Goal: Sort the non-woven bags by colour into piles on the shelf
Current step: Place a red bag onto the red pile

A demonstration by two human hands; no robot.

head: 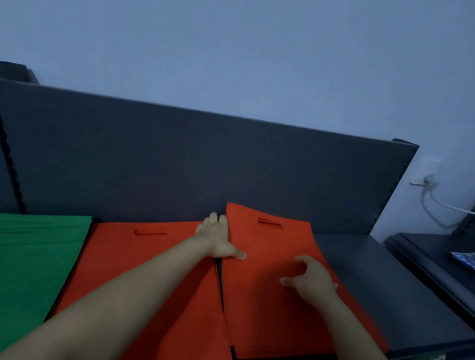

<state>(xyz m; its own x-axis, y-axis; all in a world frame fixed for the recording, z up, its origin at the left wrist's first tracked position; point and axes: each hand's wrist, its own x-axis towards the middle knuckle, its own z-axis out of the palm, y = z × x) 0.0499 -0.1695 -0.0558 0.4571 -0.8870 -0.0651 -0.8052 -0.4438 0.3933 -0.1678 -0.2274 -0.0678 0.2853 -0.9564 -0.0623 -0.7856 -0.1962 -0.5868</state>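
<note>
Red bag pile (263, 309): left hand (217, 239) flat at edge, right hand (311, 280) spread (slightly curled) on top.

Green pile (19, 262) cut off at the left edge; blurred blue packet (474, 262) cropped at the right edge.

Single wide-angle view from the head, facing forward and somewhat down. Close in on the left hand (216, 242) and right hand (313, 282) low in frame, shelf back panel (175, 160) just beyond them, wall (240, 52) higher behind that.
</note>
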